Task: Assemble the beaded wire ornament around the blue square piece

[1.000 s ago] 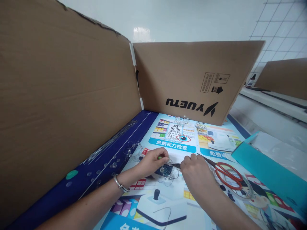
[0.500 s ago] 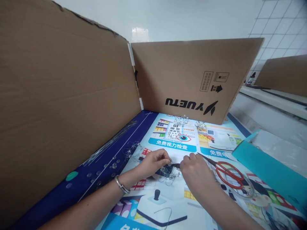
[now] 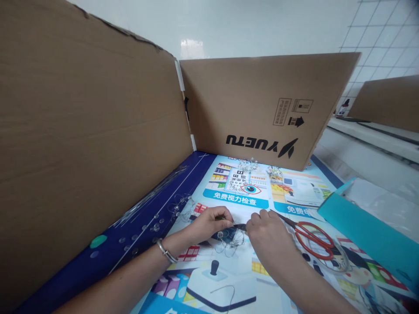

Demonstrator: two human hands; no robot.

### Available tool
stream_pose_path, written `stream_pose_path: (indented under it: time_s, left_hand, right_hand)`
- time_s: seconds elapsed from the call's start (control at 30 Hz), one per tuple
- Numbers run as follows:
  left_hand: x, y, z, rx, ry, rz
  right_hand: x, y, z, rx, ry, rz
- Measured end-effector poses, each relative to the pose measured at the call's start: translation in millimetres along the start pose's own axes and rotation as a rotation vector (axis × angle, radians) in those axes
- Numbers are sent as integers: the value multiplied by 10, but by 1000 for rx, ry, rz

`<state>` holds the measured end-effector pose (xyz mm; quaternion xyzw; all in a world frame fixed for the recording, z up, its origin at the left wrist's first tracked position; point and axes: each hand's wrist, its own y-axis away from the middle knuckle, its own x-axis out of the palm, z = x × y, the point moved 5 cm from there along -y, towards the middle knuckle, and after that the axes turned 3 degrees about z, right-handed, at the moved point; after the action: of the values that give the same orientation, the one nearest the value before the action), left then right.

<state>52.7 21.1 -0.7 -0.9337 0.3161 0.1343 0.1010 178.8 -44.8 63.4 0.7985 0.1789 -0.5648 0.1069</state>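
Tall brown corrugated cardboard panel point(image 3: 91, 131) stands far left, upright, meeting a second brown cardboard panel point(image 3: 262, 104) printed YUETU at the back. Along its foot runs a navy blue printed strip point(image 3: 131, 244) with loose clear suction cups point(image 3: 156, 227) scattered on it. Next, left hand point(image 3: 209, 223) with a silver bangle point(image 3: 166, 251) at the wrist: grip pressed together, pinching something too small to tell. Clear suction cups on tangled thin wire point(image 3: 230, 242) sit just under the hands, on a glossy blue-and-white printed poster point(image 3: 235, 195). Right hand point(image 3: 266, 237): grip pressed together, pinching a small black-tipped tool point(image 3: 240, 226), tip just beside the left fingers. Just right of it lie red-handled scissors point(image 3: 312, 240), then a teal card folder point(image 3: 363, 231).
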Motion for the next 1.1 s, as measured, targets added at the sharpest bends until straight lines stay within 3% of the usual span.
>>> stream_pose_path:
  time_s: [0.67, 1.1]
  left_hand:
    - [-16, 20, 84, -24, 127, -107]
    - [-12, -4, 69, -2, 83, -17]
  right_hand:
    - [7, 8, 9, -12, 4, 2]
    - [18, -17, 46, -51, 8, -24]
